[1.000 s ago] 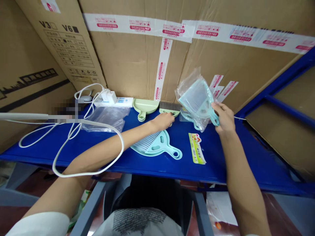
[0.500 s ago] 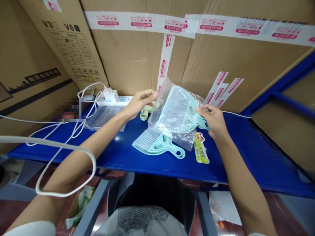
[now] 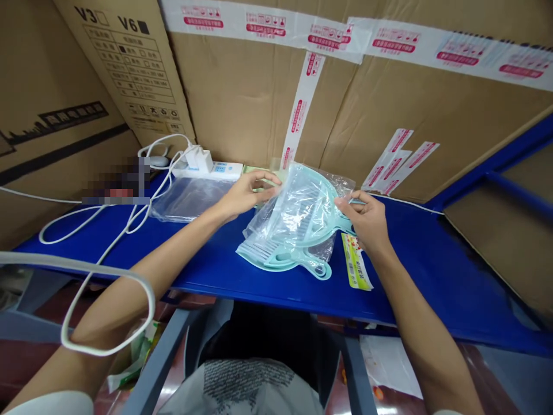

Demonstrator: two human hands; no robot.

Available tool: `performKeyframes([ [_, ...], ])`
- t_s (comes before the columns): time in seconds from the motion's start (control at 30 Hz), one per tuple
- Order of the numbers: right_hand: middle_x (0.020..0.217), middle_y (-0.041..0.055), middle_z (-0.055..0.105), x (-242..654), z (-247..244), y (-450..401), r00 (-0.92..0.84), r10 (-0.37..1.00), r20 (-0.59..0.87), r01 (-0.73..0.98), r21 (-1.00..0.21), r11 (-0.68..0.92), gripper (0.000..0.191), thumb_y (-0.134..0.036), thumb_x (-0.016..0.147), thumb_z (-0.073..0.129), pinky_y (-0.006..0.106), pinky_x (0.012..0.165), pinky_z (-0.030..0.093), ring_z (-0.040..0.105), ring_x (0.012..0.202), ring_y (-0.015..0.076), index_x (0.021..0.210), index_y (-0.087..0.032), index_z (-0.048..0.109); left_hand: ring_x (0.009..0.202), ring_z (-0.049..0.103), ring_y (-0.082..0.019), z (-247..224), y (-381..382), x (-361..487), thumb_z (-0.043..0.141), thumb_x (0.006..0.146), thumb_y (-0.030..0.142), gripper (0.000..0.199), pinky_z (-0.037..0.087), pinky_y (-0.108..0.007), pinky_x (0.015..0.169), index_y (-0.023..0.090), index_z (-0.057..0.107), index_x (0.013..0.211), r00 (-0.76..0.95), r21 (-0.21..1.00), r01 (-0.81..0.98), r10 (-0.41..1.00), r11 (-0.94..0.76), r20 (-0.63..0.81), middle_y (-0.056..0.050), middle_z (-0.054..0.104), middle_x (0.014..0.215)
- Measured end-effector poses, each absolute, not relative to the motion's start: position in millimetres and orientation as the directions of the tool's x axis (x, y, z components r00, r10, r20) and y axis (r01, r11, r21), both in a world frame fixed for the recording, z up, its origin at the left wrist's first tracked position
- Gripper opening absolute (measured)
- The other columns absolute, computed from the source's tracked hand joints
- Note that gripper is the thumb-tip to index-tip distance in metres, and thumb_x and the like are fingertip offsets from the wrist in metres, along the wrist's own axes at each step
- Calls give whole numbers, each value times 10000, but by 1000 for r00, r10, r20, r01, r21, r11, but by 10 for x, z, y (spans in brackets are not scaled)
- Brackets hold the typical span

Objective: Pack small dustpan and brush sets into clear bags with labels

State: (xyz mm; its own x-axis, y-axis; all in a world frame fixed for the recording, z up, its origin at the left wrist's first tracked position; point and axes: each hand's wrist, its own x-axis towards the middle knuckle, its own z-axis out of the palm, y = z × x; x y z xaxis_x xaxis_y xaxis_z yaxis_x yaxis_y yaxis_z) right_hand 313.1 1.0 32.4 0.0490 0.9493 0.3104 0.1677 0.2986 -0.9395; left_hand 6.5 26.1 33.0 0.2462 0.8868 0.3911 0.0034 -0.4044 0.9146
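My right hand (image 3: 365, 219) grips the handle end of a pale teal dustpan and brush set (image 3: 317, 202), which lies inside a clear plastic bag (image 3: 343, 183). At the bag's left edge, my left hand (image 3: 250, 193) has its thumb and fingers pinched on the film. Below the bagged set, a second teal dustpan with a grey-bristled brush (image 3: 280, 257) rests on the blue table (image 3: 207, 262), partly covered by the bag. A green and yellow label card (image 3: 356, 265) lies by my right wrist. Something pale green is mostly hidden behind my left hand.
A flat clear plastic packet (image 3: 190, 199) lies left of my hands, before a white power strip (image 3: 227, 169) with a plug. White cables (image 3: 125, 227) loop over the table's left side and hang near my left forearm. Cardboard boxes (image 3: 242, 98) stand behind the table.
The bagged set has come down and slightly left, and now overlaps the lower dustpan more. Both hands stay on the bag. The camera view has shifted a little.
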Motion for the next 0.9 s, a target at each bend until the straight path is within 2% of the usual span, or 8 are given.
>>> performKeyframes([
  [0.13, 570, -36, 657, 3104, 323, -2, 56, 946, 318, 176, -936, 304, 489, -553, 681, 984, 230, 409, 274, 421, 427, 94, 823, -242, 634, 839, 669, -177, 290, 237, 105, 871, 807, 391, 249, 550, -284, 708, 159, 784, 838, 371, 981, -60, 909, -183, 192, -69, 743, 952],
  [0.23, 564, -45, 635, 3099, 312, 0, 52, 942, 331, 200, -928, 315, 480, -544, 688, 979, 234, 414, 275, 404, 431, 93, 811, -244, 625, 788, 666, -179, 307, 210, 120, 886, 764, 389, 257, 543, -282, 688, 158, 775, 788, 352, 992, -107, 931, -63, 97, -63, 742, 859],
  [0.4, 668, -27, 655, 3102, 299, -1, 36, 913, 406, 228, -893, 388, 385, -497, 775, 935, 242, 476, 388, 507, 514, 106, 807, -240, 651, 864, 706, -206, 342, 174, 141, 865, 747, 308, 166, 558, -282, 716, 155, 798, 751, 327, 989, -116, 937, -92, 125, -82, 787, 932],
  [0.5, 700, -26, 631, 3092, 299, -3, 47, 910, 413, 255, -885, 389, 391, -507, 771, 937, 230, 437, 383, 526, 531, 108, 785, -240, 652, 777, 696, -175, 302, 185, 161, 857, 728, 218, 89, 529, -261, 673, 149, 802, 727, 239, 992, -89, 965, -90, 109, -58, 778, 861],
  [0.6, 695, -18, 643, 3076, 331, -16, 29, 935, 353, 190, -921, 341, 440, -570, 758, 933, 229, 380, 380, 533, 505, 115, 775, -246, 636, 685, 676, -161, 284, 233, 147, 838, 730, 225, 85, 520, -267, 642, 150, 798, 727, 144, 987, -153, 986, -59, 82, -41, 766, 782],
  [0.73, 729, 1, 699, 3148, 448, -13, -3, 943, 332, 82, -940, 331, 412, -534, 743, 939, 245, 343, 387, 542, 455, 113, 769, -250, 642, 717, 717, -194, 387, 358, -51, 845, 693, 263, 132, 581, -310, 710, 147, 792, 726, 107, 971, -212, 985, -110, 134, -55, 793, 796],
  [0.8, 698, -12, 670, 3279, 520, 41, 51, 936, 349, 0, -937, 350, 353, -469, 735, 930, 250, 349, 403, 555, 461, 120, 768, -256, 650, 747, 743, -215, 453, 449, -243, 833, 715, 281, 153, 603, -328, 733, 142, 807, 774, 68, 965, -214, 983, -150, 168, -61, 800, 798],
  [0.9, 658, -32, 613, 3608, 620, 193, 275, 869, 411, -130, -880, 457, 267, -354, 685, 908, 247, 403, 462, 556, 494, 115, 767, -256, 673, 796, 773, -246, 498, 590, -553, 828, 739, 274, 159, 630, -345, 749, 127, 817, 801, 59, 964, -212, 982, -164, 180, -94, 816, 822],
])
